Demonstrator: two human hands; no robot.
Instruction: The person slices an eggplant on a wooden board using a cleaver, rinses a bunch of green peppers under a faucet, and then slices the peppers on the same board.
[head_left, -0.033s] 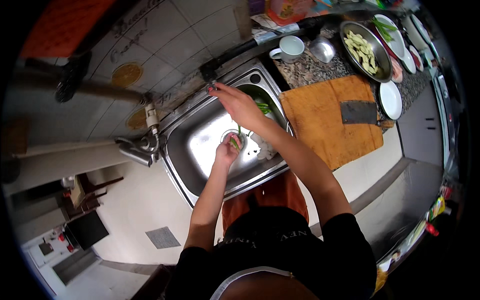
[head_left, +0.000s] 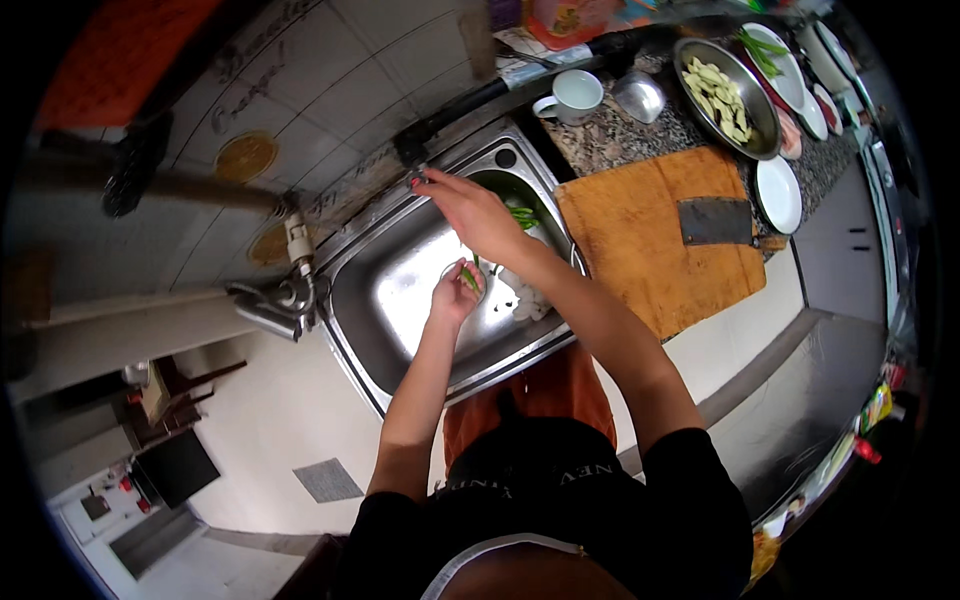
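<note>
My left hand is low inside the steel sink, fingers curled round a slim green pepper. At the far rim of the sink, the fingers of my right hand are closed on the tap. Its forearm crosses over the sink's right side and covers part of what lies there. More green peppers rest in the sink's far right corner. Pale whitish pieces, too unclear to name, lie on the bottom beside my right forearm.
Right of the sink lies a wooden cutting board with a cleaver on it. Behind are a white mug, a metal bowl of pale slices and several white plates. A second faucet juts out at the left.
</note>
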